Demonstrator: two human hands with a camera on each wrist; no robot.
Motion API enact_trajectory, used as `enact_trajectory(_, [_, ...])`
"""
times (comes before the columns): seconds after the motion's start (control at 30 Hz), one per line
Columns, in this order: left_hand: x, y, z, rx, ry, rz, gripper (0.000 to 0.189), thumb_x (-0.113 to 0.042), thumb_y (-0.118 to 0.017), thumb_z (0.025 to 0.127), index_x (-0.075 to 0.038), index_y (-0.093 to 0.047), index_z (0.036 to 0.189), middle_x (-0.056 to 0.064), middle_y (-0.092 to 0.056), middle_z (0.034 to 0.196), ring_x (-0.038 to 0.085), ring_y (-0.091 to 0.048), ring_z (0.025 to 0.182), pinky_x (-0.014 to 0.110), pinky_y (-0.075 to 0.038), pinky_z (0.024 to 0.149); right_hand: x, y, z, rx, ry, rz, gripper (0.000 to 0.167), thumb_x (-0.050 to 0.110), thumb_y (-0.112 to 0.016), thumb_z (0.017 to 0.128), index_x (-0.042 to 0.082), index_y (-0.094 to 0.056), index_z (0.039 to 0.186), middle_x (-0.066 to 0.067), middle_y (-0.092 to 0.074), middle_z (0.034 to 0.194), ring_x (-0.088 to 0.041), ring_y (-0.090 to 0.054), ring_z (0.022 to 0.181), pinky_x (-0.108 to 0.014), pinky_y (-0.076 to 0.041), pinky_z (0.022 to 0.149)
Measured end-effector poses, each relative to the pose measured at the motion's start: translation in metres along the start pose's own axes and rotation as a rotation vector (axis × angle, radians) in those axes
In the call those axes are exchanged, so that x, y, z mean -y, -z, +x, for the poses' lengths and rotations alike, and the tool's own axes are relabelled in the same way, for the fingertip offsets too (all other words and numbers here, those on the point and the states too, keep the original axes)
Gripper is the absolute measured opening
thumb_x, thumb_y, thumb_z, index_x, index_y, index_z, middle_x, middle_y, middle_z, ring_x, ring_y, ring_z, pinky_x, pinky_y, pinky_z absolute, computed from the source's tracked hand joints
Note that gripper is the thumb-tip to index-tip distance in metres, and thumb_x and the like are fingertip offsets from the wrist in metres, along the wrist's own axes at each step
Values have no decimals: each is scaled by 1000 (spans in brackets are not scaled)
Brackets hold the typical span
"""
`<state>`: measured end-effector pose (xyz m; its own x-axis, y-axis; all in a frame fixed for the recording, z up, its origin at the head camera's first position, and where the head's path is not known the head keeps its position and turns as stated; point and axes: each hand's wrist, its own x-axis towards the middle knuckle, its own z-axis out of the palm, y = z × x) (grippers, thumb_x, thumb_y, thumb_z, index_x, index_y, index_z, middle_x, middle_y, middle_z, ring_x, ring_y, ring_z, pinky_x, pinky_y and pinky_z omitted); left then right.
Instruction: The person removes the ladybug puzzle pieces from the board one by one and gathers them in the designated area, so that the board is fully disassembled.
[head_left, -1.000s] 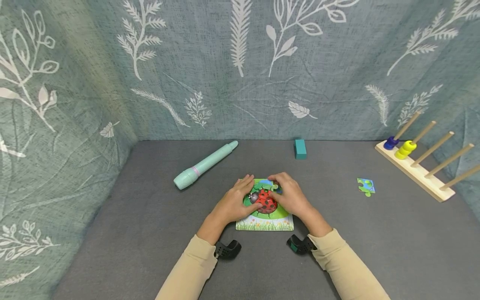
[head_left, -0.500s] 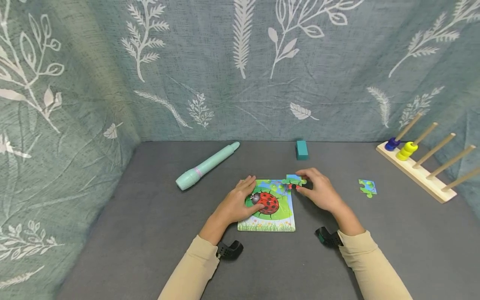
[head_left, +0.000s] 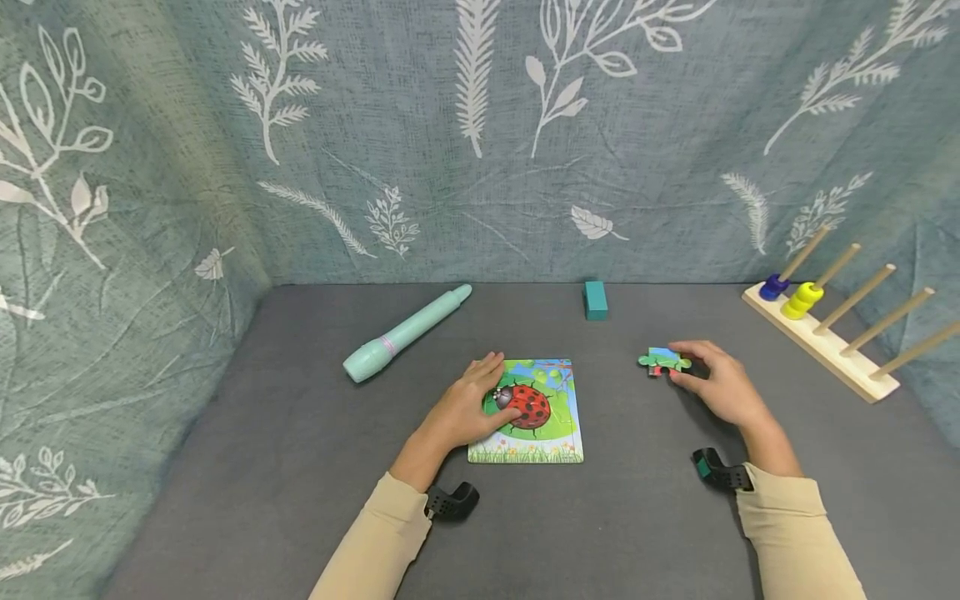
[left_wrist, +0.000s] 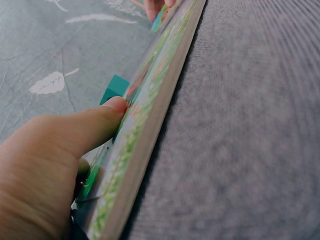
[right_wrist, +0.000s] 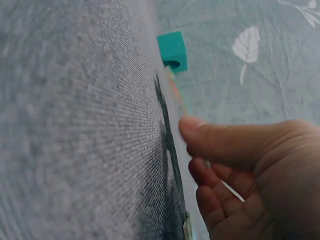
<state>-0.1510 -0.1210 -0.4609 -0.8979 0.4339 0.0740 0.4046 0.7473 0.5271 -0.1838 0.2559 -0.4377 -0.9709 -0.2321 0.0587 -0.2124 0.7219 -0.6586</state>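
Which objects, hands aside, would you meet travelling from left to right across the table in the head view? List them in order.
Mint-green tube → ladybug jigsaw puzzle → teal rectangular block → loose jigsaw piece held by the right hand → wooden peg stand.

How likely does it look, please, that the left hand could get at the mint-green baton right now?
Probably yes: the left hand rests on the ladybird puzzle, and nothing visible stands between it and the mint-green baton, though it would have to leave the puzzle.
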Motion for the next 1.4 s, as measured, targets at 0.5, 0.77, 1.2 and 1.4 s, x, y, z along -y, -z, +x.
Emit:
enact_trajectory(0.5, [1,0,0,-7,-17,-8,78,-41,-67,87,1,-35,144,13,-29,154,24,-22,145,38,-19,121,-13,4,-4,6,20,-124,42,3,-61,90,-5,-50,129,-31,-44,133,-51,-36,123,-66,-31,98])
enact_trajectory(0.77, [1,1,0,-14,-30,-7,78,-40,-68,87,2,-37,144,15,-31,153,26,-24,144,40,-20,121,-15,3,-4,-2,61,-133,43,1,-63,88,-7,-50,128,-31,-44,132,-50,-37,123,-65,-32,98])
enact_trajectory(1.2, [2,1,-1,-48,-34,-45,78,-39,-71,84,3,-39,142,15,-34,152,27,-25,144,41,-23,120,1,5,-4,-18,-34,-29,59,20,-67,89,-6,-42,137,-30,-44,135,-49,-40,123,-63,-35,99])
enact_trajectory(1.4, [5,0,0,-92,-53,-83,79,-37,-76,80,3,-43,140,14,-37,150,27,-26,143,44,-19,121,19,-2,-1,38,-16,94,62,17,-65,91,-7,-37,140,-30,-42,138,-47,-42,124,-60,-39,100])
